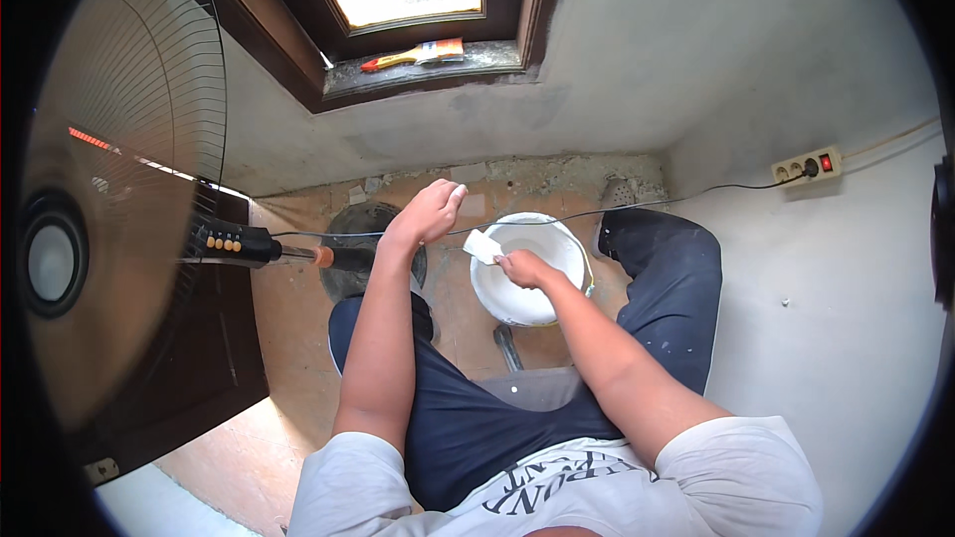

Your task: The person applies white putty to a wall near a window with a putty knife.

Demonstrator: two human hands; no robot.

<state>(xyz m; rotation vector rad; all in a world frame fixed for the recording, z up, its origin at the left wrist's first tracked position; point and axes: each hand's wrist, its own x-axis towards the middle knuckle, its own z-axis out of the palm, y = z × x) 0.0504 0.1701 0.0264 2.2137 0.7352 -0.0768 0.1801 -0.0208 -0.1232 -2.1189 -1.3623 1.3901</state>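
My right hand grips a putty knife, its broad blade coated white and pointing left. It is over the near part of a white bucket whose inside is smeared with white. Left of the bucket, my left hand is raised with its fingers curled in. White shows at its fingertips; whether that is a small piece or a smear, I cannot make out. A thin black cable runs past my left wrist and across the bucket.
A standing fan is close on the left, its round base on the tiled floor. A paintbrush lies on the windowsill. The cable plugs into a power strip on the right wall. My bent legs flank the bucket.
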